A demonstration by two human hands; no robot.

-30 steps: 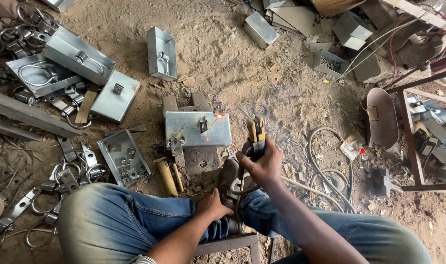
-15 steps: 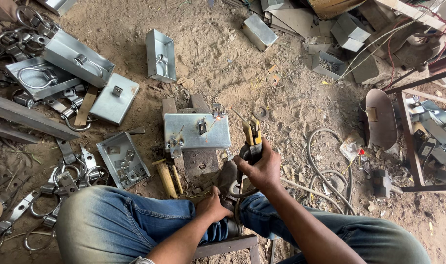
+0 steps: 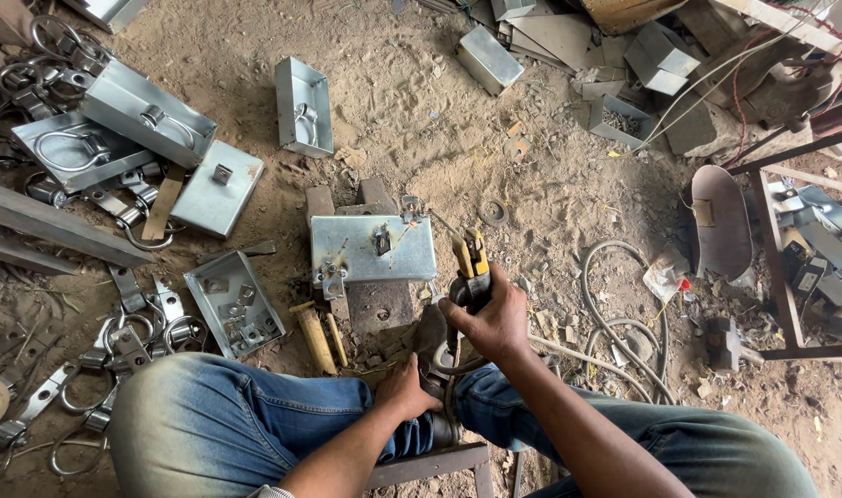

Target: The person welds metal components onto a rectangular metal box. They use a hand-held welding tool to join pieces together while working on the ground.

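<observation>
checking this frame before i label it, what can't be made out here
Head view:
- Left hand: fingers curl down between the blue-jeaned knees, so what it touches is hidden.
- Yellow-and-black handled tool in the right hand: its tip is too small to tell.
- Open grey sheet-metal tray: its small parts are too small.

A rough metalworking workshop on bare dirt floor: galvanised sheet-metal boxes lie scattered, steel ring-latches heaped at the left, cables trailing through sand, offcuts piled behind.
</observation>
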